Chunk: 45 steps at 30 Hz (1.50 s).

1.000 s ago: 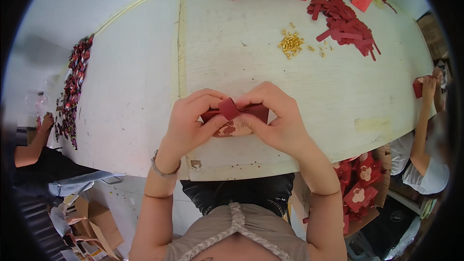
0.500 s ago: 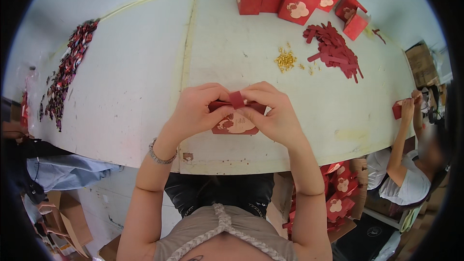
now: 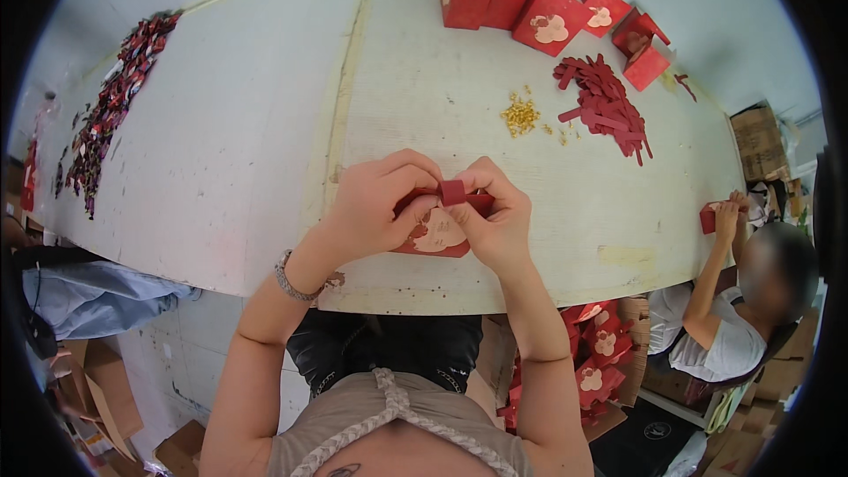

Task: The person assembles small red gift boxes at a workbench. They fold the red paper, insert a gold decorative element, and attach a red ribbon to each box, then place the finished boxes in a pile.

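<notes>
L hand [image 3: 380, 205] grasps the L side of a small red box [image 3: 439, 237], thumb in front, fingers behind the top edge; R hand [image 3: 496, 219] grips the R side the same way, thumb tip up against a dark red strap [image 3: 451, 193]. Neither hand is free. Box is btwn the hands, above the near edge of the bench [image 3: 238, 150]; can't tell if its base touches. Key relation: box's long axis runs L–R, strap at mid top, btwn both sets of fingertips, R thumb nearer it than L.

Vs. half a sec ago: strap sits lower btwn the fingertips, looks more like a squat loop; box tips down a bit to the R. View has shifted too.

Farther out, beyond the hands: gold fasteners [image 3: 520, 115], then a heap of red strips [image 3: 609, 110], standing boxes [image 3: 552, 25] behind. Far L, wrapped sweets [image 3: 124, 97]. Lower R, carton [image 3: 638, 349] w/ more red boxes [image 3: 604, 344]; co-worker [image 3: 717, 336] beside it.
</notes>
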Motion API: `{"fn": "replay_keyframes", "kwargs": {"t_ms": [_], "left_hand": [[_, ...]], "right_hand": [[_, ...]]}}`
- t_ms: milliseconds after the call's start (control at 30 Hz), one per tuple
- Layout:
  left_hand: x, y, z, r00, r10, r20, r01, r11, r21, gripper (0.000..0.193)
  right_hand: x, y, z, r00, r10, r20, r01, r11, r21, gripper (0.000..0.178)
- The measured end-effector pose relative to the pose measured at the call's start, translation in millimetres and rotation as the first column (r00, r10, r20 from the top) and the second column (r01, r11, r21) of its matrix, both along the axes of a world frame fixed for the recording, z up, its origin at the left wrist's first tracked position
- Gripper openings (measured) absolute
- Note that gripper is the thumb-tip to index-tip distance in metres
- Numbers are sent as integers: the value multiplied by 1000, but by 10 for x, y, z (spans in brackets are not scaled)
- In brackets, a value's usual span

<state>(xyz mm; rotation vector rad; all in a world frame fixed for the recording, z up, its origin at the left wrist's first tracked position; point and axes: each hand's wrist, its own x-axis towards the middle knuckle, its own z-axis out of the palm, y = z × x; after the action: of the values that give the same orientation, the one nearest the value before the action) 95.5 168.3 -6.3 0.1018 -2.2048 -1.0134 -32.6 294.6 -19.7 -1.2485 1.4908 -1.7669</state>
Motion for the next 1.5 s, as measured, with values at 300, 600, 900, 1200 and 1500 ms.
{"fn": "replay_keyframes", "kwargs": {"t_ms": [300,600,900,1200,1500], "left_hand": [[-9,13,-64,1000,11,-11,-12,990,-139,15],[-62,16,-142,999,28,-31,-30,997,-73,18],[-256,-94,75,889,-407,210,391,913,115,24],[-2419,-1659,147,887,455,-79,-415,713,-565,50],[-579,-869,82,914,364,-181,-399,718,-571,35]], "right_hand": [[-137,35,331,647,-72,-759,37,997,-63,38],[-91,-26,25,896,-153,-417,116,987,-114,34],[-215,184,8,876,-156,-456,126,987,-95,28],[-663,2656,988,837,93,-539,340,682,647,34],[-545,1975,498,735,-111,-669,467,798,380,43]]}}
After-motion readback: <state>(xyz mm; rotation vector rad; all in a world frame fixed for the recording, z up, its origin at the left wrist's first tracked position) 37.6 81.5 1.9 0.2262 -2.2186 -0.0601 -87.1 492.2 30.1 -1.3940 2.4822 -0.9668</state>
